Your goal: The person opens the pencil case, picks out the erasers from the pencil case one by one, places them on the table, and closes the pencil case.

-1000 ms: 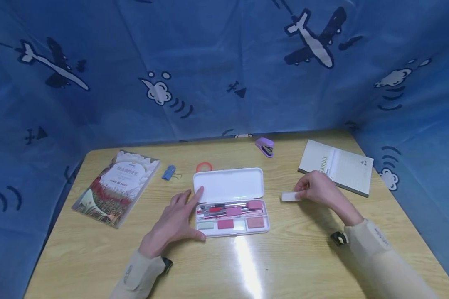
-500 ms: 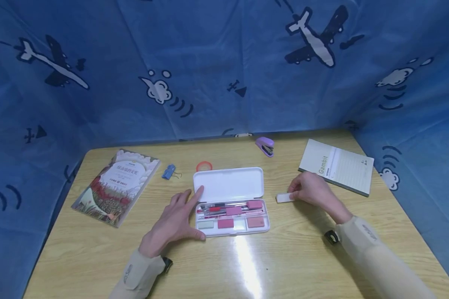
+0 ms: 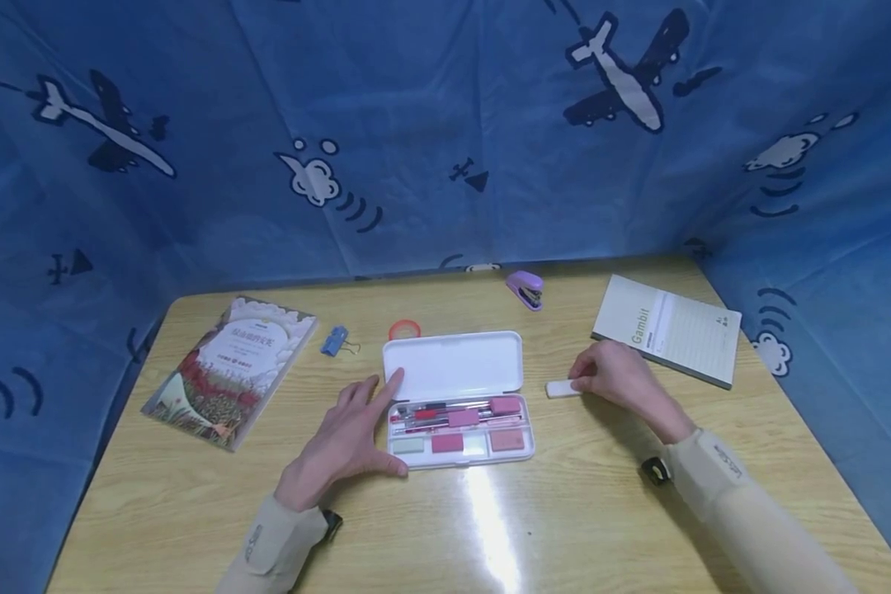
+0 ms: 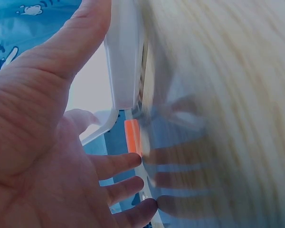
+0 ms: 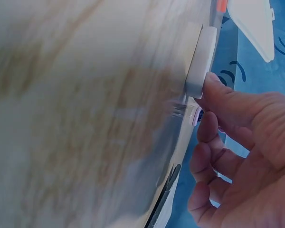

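A white pencil case [image 3: 453, 367] lies with its lid raised in the middle of the table. Several pens and pink blocks that look like erasers [image 3: 448, 444] sit inside it. My left hand [image 3: 345, 437] rests at its left side, fingers spread, with the index finger at the lid and the thumb by the front corner. To the right of the case, the thumb and fingers of my right hand [image 3: 624, 384] pinch one end of a small white eraser [image 3: 562, 388]. In the right wrist view this white eraser [image 5: 202, 61] is at the tabletop; whether it touches is unclear.
Behind the case are a red tape roll [image 3: 404, 330], a blue binder clip [image 3: 337, 341] and a purple stapler [image 3: 526, 289]. An illustrated book [image 3: 233, 371] lies at the left, a notebook [image 3: 676, 330] beyond my right hand. Blue curtain [image 3: 416, 124] surrounds the table's back and sides.
The right hand has moved a short way left with the white eraser, then nearly stopped. The left hand and the pencil case have stayed in place.
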The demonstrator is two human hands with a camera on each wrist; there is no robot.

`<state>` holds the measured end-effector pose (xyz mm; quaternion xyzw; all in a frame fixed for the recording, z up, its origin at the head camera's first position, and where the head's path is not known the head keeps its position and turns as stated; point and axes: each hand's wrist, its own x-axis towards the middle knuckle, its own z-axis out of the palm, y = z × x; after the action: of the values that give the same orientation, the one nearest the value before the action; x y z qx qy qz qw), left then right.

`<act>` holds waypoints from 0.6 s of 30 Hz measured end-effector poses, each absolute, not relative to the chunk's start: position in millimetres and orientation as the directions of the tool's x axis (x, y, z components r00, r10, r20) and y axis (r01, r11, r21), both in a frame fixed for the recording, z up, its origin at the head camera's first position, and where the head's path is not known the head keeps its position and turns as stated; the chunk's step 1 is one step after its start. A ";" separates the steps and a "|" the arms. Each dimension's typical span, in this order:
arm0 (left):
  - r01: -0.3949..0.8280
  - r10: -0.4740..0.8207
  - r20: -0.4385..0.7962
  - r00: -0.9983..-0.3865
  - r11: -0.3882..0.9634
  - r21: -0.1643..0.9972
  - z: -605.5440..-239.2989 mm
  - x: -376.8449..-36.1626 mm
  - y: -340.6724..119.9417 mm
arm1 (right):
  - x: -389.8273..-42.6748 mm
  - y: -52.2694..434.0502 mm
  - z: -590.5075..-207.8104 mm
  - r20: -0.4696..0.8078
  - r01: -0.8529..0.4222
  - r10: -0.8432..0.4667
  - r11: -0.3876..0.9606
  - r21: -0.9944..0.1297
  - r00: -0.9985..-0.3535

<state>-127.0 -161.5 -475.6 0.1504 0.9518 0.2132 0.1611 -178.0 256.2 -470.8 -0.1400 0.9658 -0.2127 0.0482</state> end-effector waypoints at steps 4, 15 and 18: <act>0.219 0.355 -0.239 -0.904 0.864 0.452 -475.5 -126.6 -162.0 | -178.6 257.0 -472.0 -0.038 -0.242 -0.287 0.865 -0.440 -0.957; 0.221 0.357 -0.248 -0.900 0.867 0.447 -475.6 -126.3 -161.4 | -164.7 223.2 -467.7 0.094 -0.306 -0.341 0.647 -0.699 -0.935; 0.218 0.355 -0.249 -0.901 0.867 0.447 -475.2 -126.7 -161.7 | -159.3 198.4 -466.0 0.123 -0.339 -0.371 0.603 -0.722 -0.921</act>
<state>-126.7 -161.7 -475.2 0.1504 0.9523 0.2090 0.1636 -159.3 198.4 -466.0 -0.1983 0.8950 -0.3991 0.0197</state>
